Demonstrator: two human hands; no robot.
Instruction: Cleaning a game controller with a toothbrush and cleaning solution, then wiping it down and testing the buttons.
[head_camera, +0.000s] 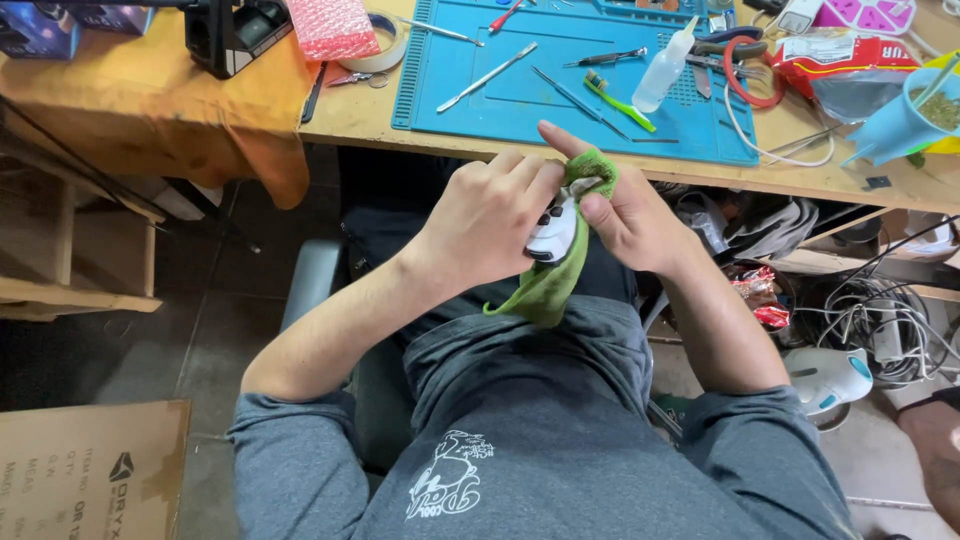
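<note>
Now both hands (560, 215) around white device (553, 232), green cloth (550, 280).

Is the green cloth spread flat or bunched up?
Bunched: the green cloth wraps the right hand's fingertip, its tail hanging below the white device.

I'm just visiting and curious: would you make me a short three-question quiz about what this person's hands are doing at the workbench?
1. True or false: the left hand holds a small white plastic device with black buttons.
2. Which colour is the soft cloth wrapped over the right hand's finger? A) red B) green C) white
3. Fill in: on the wooden workbench lies a rectangular blue work mat, and on it a translucent plastic squeeze bottle lies beside a green-handled ____.

Key: 1 true. 2 B. 3 toothbrush.
</note>
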